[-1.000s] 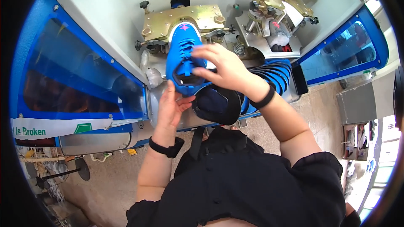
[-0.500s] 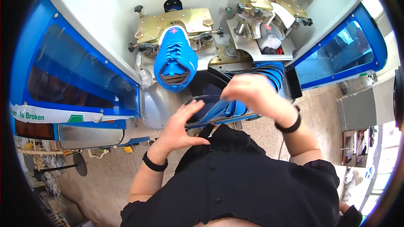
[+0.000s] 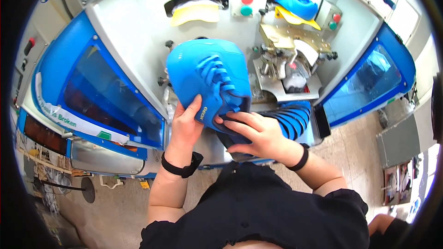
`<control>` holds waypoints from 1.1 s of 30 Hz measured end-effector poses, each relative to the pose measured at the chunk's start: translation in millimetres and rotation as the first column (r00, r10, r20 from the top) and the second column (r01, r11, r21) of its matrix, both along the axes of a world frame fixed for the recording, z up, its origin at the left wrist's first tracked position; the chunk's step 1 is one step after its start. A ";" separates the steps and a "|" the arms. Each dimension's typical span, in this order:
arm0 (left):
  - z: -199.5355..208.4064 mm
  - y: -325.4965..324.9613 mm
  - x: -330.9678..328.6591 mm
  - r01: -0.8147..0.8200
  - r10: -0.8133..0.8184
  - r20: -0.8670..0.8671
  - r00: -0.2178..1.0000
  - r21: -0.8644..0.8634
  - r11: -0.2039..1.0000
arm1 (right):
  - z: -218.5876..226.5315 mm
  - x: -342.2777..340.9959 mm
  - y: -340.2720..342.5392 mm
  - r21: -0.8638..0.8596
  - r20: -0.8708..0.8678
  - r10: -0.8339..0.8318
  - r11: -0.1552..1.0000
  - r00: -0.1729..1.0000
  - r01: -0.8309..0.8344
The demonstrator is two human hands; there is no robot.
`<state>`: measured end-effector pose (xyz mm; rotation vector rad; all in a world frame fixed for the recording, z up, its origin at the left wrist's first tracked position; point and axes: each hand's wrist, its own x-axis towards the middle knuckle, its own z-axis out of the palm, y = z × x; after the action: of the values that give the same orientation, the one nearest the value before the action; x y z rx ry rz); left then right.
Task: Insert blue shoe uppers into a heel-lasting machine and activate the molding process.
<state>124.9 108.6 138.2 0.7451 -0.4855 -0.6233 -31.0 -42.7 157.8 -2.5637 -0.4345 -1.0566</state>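
A blue lace-up shoe upper [image 3: 189,69] is raised in front of the machine, its toe pointing away from me and its dark-lined opening toward me. My left hand [image 3: 186,122] grips its left side, thumb on the outer surface. With fingers bent over the collar by the opening, my right hand [image 3: 260,136] holds the near right part; some fingertips are hidden inside. To the right of that hand lies a row of blue uppers [image 3: 295,117], overlapping one another. The raised upper covers most of the left fixture behind it.
A brass-coloured clamp fixture [image 3: 284,37] stands at the right. Yellow-and-blue pad [image 3: 297,11] and yellow pad [image 3: 196,14] project from the back wall near red and green buttons [image 3: 247,4]. Blue-framed doors [image 3: 110,92] flank the machine. Another person's arm [image 3: 380,223] shows lower right.
My hands were apart over the uppers at the machine's front; now both hold a blue upper, raised higher. The view has shifted, and the shoe on the left fixture is no longer visible.
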 end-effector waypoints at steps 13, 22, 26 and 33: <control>56.2 -98.9 185.4 -0.018 0.116 -0.357 0.927 0.265 0.964 | 52.5 168.1 -32.6 -0.113 -0.097 -0.364 0.929 0.926 0.353; 74.3 -75.5 176.4 -0.530 0.554 0.085 0.828 0.438 0.726 | 117.6 259.0 -78.8 -0.179 -0.037 -0.351 0.923 0.936 0.340; 65.1 -55.8 150.7 -0.489 0.490 0.112 0.864 0.413 0.768 | 138.0 289.1 -84.3 -0.185 -0.086 -0.399 0.907 0.913 0.379; 43.6 0.2 90.2 -0.395 0.373 0.131 0.918 0.239 0.887 | 93.1 278.9 -81.6 0.219 0.297 -0.434 0.898 0.850 0.382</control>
<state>215.1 108.8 181.8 1.0898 -0.3179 -0.2846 247.9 -124.3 250.9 -2.3905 0.1315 -1.6267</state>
